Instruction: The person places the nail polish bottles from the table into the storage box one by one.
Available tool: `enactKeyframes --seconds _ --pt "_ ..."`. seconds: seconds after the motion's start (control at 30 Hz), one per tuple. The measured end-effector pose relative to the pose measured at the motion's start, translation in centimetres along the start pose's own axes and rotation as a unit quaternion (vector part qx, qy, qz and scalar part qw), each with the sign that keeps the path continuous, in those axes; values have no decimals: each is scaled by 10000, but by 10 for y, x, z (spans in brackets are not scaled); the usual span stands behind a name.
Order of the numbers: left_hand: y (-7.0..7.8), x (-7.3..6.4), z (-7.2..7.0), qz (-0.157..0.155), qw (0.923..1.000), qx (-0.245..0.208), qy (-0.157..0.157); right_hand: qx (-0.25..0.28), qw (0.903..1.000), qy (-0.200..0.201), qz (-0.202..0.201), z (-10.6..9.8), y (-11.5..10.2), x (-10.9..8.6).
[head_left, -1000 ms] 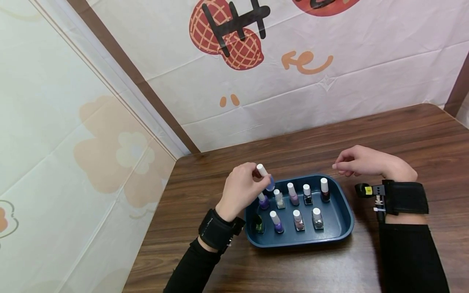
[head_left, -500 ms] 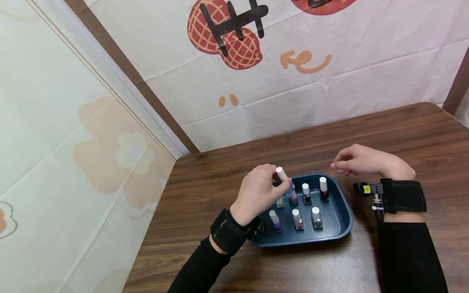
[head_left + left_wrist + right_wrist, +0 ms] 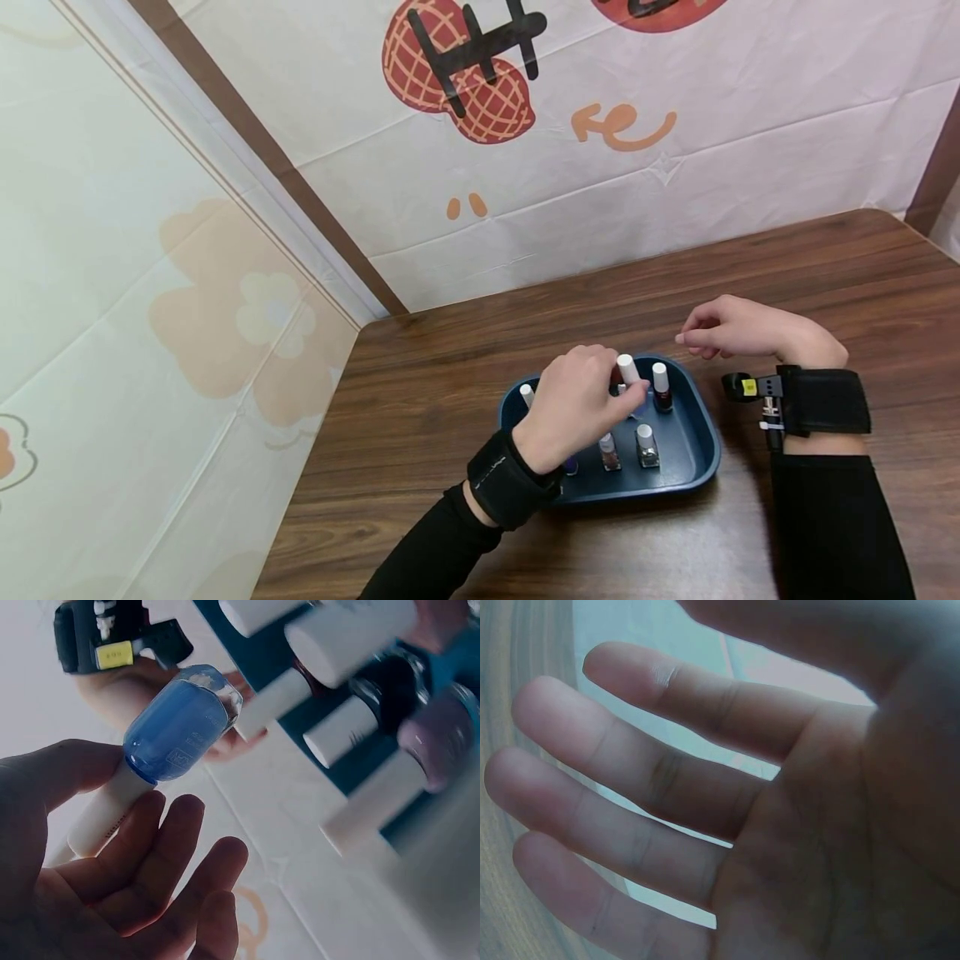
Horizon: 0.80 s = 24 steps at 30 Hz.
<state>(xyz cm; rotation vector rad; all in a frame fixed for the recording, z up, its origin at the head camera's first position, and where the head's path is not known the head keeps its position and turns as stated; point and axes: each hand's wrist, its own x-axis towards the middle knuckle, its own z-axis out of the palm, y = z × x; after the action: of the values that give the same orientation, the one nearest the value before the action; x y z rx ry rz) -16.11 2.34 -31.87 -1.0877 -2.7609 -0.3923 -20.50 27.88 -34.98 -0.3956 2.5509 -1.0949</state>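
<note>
My left hand [image 3: 577,404] pinches the white cap of a blue nail polish bottle [image 3: 180,731] between thumb and fingers, holding it over the tray. In the left wrist view the bottle's glass end points up and right, away from the palm. The dark blue tray [image 3: 686,467] holds several more white-capped nail polish bottles, some hidden behind the left hand. A dark red bottle [image 3: 662,388] stands near the tray's far right corner, and a silvery glitter bottle [image 3: 647,447] stands in the front row. My right hand [image 3: 738,327] rests beyond the tray's right side, loosely curled and holding nothing.
The tray sits on a brown wood-grain table [image 3: 420,400]. A printed white cloth [image 3: 600,208] hangs along the table's far edge, and another pale sheet [image 3: 150,375] hangs on the left. A black strap with a small camera [image 3: 813,400] is on the right wrist.
The left hand has carried the blue nail polish bottle rightward over the tray, from its far left corner toward the right part. The right hand has stayed in place.
</note>
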Motion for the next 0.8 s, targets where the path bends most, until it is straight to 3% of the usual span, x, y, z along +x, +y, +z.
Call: enactKeyframes --seconds 0.23,0.8 --pt "13 3 8 222 9997 121 70 -3 10000 28 -86 -1 3 0" --pt "33 7 21 364 9988 339 -37 -4 10000 25 -78 -1 3 -1"
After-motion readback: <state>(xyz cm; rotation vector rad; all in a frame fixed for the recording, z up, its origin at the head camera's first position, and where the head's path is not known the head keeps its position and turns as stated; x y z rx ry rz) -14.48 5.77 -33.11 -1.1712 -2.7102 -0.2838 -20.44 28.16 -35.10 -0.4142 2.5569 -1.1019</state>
